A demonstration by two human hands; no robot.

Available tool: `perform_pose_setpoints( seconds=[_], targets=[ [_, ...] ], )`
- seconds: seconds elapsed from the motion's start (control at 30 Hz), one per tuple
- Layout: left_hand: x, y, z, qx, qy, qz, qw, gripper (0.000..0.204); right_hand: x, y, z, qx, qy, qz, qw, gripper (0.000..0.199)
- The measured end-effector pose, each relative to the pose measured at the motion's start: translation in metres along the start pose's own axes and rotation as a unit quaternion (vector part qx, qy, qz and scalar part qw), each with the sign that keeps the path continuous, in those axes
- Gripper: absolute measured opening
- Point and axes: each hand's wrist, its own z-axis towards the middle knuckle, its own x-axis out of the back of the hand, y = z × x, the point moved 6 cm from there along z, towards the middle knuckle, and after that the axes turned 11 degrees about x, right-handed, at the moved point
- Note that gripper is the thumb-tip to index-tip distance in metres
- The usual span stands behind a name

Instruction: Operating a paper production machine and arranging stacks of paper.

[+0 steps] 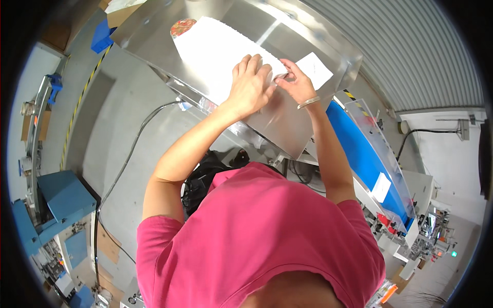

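We lean over a steel table [308, 56] with both arms stretched forward. Our left hand [250, 84] lies palm down on a white sheet [215, 51], fingers curled and pressing its near edge flat against the metal. It pins the sheet rather than clamping it; we see no fingers wrapped beneath.

Our right hand [294, 82], a metal bangle [308, 102] at its wrist, sits just beside the left, touching it at the fingertips. Its thumb and fingers are pinched together at the sheet's edge, though we cannot tell how much of the sheet they actually hold, since the left hand hides that spot.

The sheet lies flat on the table, running away from us toward the far left corner, where a round red label [183, 26] touches its end. A smaller white slip [315, 69] lies on the table just right of our right hand, apart from the sheet.

To the right, a blue conveyor [359, 154] slopes alongside the table under a clear guard. A black cable [128, 159] trails over the grey floor on the left, near a blue cabinet [64, 197]. Our pink shirt [257, 236] fills the lower part of the view.
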Motion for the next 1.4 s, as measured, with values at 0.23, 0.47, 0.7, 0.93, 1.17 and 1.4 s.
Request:
perform_pose_setpoints(
  seconds=[0.23,0.47,0.7,0.93,1.17,1.4],
  targets=[
    [0.051,-0.059,0.053,0.036,0.063,-0.073,0.995,0.026,0.000,0.005,0.010,0.004,-0.037,0.053,0.998,0.057],
    [0.080,-0.116,0.050,0.190,0.072,-0.132,0.970,0.027,-0.002,-0.009,0.011,0.012,-0.084,0.052,0.995,0.063],
    [0.087,-0.126,0.031,0.201,0.135,-0.131,0.961,0.027,0.003,-0.027,0.018,0.025,-0.122,-0.066,0.990,0.069],
    [0.088,-0.130,0.017,0.245,0.119,-0.129,0.953,0.025,-0.001,-0.050,0.031,0.166,-0.174,-0.215,0.947,0.071],
    [0.089,-0.116,0.006,0.235,0.118,-0.144,0.954,0.024,-0.006,-0.053,0.039,0.159,-0.227,-0.270,0.922,0.075],
    [0.090,-0.115,0.007,0.216,0.112,-0.121,0.962,0.023,-0.007,-0.057,0.040,0.195,-0.230,-0.279,0.911,0.071]
  ],
)
